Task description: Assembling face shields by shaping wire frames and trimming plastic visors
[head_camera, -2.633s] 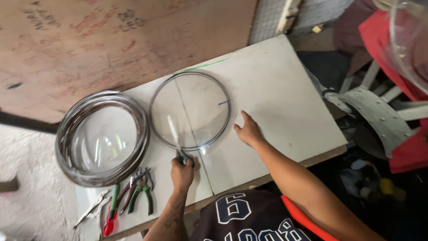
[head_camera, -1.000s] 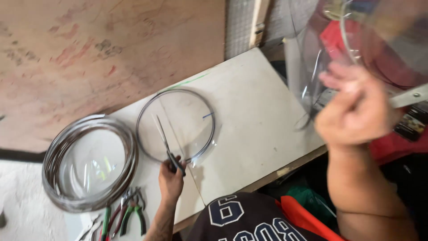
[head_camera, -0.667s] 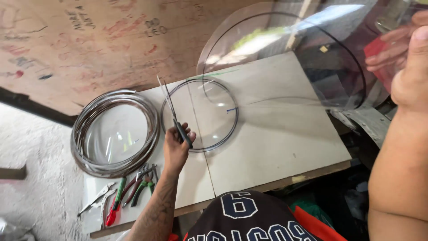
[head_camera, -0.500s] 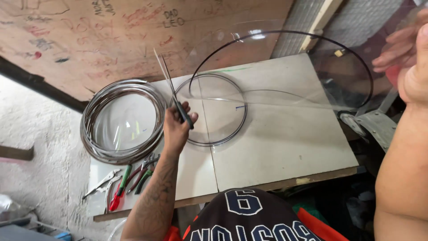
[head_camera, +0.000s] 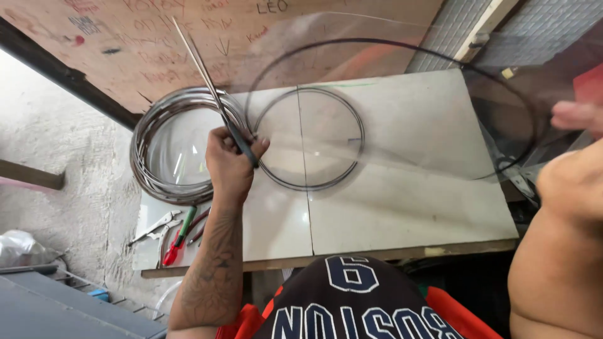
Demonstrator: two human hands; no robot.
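Observation:
My left hand (head_camera: 231, 162) is closed around the black handle of a long thin metal tool (head_camera: 207, 81) that points up and away over the table. My right hand (head_camera: 575, 172) is raised at the right edge, holding up a large clear plastic disc (head_camera: 440, 107) with a dark wire rim, which hovers above the white table (head_camera: 402, 207). A single wire ring (head_camera: 308, 138) lies flat on the table beneath it, just right of my left hand. A coil of several wire rings (head_camera: 173, 150) lies at the table's left end.
Pliers and a red-handled tool (head_camera: 179, 229) lie at the table's front left corner. A plywood board (head_camera: 157, 44) leans behind the table. Concrete floor lies to the left, and a mesh panel (head_camera: 534, 31) stands at the back right.
My right hand left the table and lifted a clear rimmed disc from the right over the table. My left hand raised the long tool so it points upward.

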